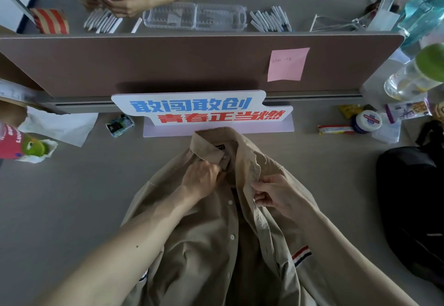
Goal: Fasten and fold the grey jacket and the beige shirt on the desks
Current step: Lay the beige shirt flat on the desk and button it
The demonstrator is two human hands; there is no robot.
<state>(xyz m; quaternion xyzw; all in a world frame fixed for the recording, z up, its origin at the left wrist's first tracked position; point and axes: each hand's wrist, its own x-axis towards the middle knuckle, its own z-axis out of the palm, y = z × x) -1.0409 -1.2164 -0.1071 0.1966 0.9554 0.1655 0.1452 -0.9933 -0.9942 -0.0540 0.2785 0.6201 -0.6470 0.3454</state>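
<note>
The beige shirt (206, 240) lies front-up on the grey desk (84, 197), collar pointing away from me and its front open. White buttons run down its left placket. My left hand (200, 179) pinches the button side just below the collar. My right hand (271, 194) grips the edge of the opposite placket, lifted slightly off the desk. A red, white and blue striped tab shows on each side of the shirt. A dark garment (410, 200), possibly the grey jacket, lies in a heap at the right edge of the desk.
A white sign with blue and red characters (201, 108) stands just beyond the collar, against a brown divider (168, 65) with a pink note (287, 64). A pink cup (12, 144) and tissues sit at left; snacks, a jar and bottles at right. Another person's hands work behind the divider.
</note>
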